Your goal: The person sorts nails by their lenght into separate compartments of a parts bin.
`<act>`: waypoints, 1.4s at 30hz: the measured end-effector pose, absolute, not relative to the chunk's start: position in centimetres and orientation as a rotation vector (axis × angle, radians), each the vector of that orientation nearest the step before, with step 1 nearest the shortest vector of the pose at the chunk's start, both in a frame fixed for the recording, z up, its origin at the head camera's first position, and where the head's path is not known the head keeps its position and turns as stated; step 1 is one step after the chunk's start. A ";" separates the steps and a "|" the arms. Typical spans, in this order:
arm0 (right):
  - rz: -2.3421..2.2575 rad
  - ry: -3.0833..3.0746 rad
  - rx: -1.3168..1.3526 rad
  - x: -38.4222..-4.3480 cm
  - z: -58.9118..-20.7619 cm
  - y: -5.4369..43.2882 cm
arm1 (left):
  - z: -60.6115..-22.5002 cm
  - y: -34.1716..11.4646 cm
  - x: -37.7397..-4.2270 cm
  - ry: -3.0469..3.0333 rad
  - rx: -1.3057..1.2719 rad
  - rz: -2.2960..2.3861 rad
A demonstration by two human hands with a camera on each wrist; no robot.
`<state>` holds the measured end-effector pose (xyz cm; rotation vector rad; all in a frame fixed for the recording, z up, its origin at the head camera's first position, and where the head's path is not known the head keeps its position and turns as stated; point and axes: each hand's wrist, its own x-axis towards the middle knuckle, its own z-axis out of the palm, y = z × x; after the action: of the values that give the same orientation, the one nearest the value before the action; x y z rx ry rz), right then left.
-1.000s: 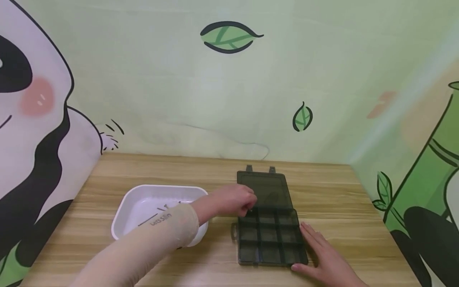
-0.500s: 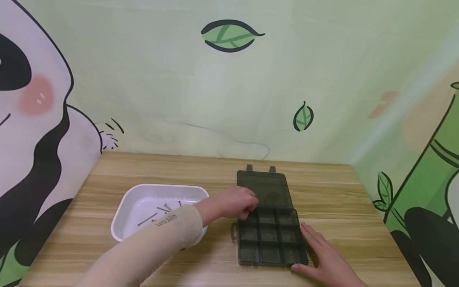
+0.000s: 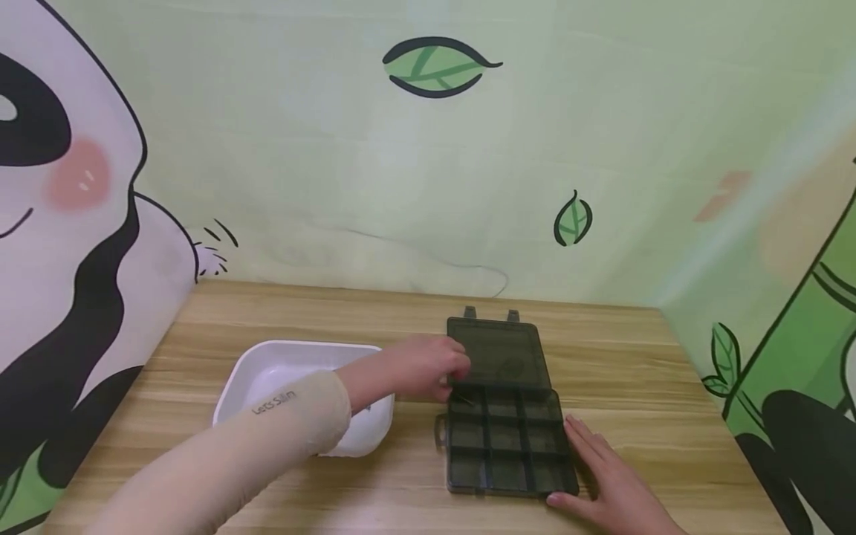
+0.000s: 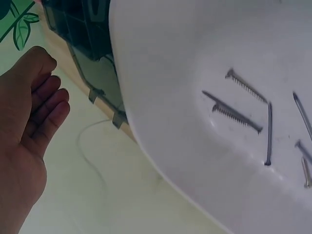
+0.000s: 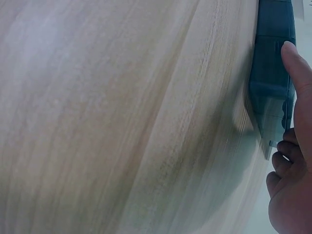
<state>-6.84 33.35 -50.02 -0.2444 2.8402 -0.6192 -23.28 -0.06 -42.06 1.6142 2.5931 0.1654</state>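
My left hand, fingers loosely curled, hovers by the far left compartment of a dark, see-through organizer box. In the left wrist view no object shows between its fingers. A thin nail-like piece shows in that compartment, partly behind the hand. My right hand rests at the box's right side, its fingers nearly straight along the wall and its thumb at the near right corner. Several screws and nails lie in a white tray under my left forearm.
The box's lid lies folded back toward the wall, its two latches pointing away. A wood-grain table carries everything. Behind it hangs a backdrop printed with a panda and leaves.
My left hand has drawn back left from the box, and the thin piece in the compartment now shows. My left forearm covers more of the tray. The right hand stays at the box.
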 end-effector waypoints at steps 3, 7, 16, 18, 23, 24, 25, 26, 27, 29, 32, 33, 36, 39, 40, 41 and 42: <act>-0.607 2.856 -0.260 -6.8 -50.1 33.5 | -41.2 -1.0 -23.3 2.599 1.630 0.164; -0.592 2.865 -0.262 -6.8 -50.2 33.6 | -40.3 -2.6 -23.5 2.616 1.643 0.179; -0.585 2.884 -0.270 -7.0 -50.4 33.7 | -38.5 -7.4 -23.6 2.664 1.542 0.217; -0.582 2.885 -0.267 -7.0 -50.4 33.8 | -38.3 -8.4 -23.7 2.682 1.527 0.231; -0.575 2.872 -0.243 -6.9 -50.4 33.8 | -38.5 -10.8 -23.9 2.723 1.440 0.239; -0.572 2.870 -0.239 -6.9 -50.4 33.9 | -38.5 -11.2 -23.9 2.729 1.425 0.237; -0.568 2.869 -0.237 -6.9 -50.4 33.9 | -38.6 -11.7 -23.8 2.735 1.406 0.230; -0.567 2.869 -0.237 -6.8 -50.4 33.9 | -38.6 -12.1 -23.8 2.741 1.381 0.221; -0.564 2.870 -0.237 -6.8 -50.4 34.0 | -38.6 -12.5 -23.7 2.747 1.362 0.212; -0.566 2.868 -0.238 -6.8 -50.5 34.0 | -38.6 -13.4 -23.5 2.753 1.329 0.206; -0.571 2.864 -0.237 -6.8 -50.5 34.1 | -38.7 -14.8 -23.2 2.769 1.289 0.200; -0.571 2.863 -0.236 -6.8 -50.5 34.1 | -38.7 -15.2 -23.2 2.776 1.277 0.201; -0.570 2.863 -0.235 -6.7 -50.5 34.1 | -38.7 -16.5 -22.9 2.794 1.225 0.193; -0.567 2.863 -0.232 -6.7 -50.5 34.1 | -38.9 -17.7 -22.6 2.799 1.150 0.174; -0.567 2.861 -0.230 -6.7 -50.5 34.1 | -39.0 -18.0 -22.5 2.798 1.137 0.169; -0.566 2.859 -0.226 -6.7 -50.5 34.1 | -39.1 -18.3 -22.5 2.799 1.125 0.165; -0.563 2.856 -0.223 -6.7 -50.5 34.1 | -39.2 -18.6 -22.4 2.800 1.123 0.162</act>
<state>-6.67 34.05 -50.50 -0.2229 2.8560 -0.5632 -22.40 -18.64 -39.19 1.1228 2.7999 0.1623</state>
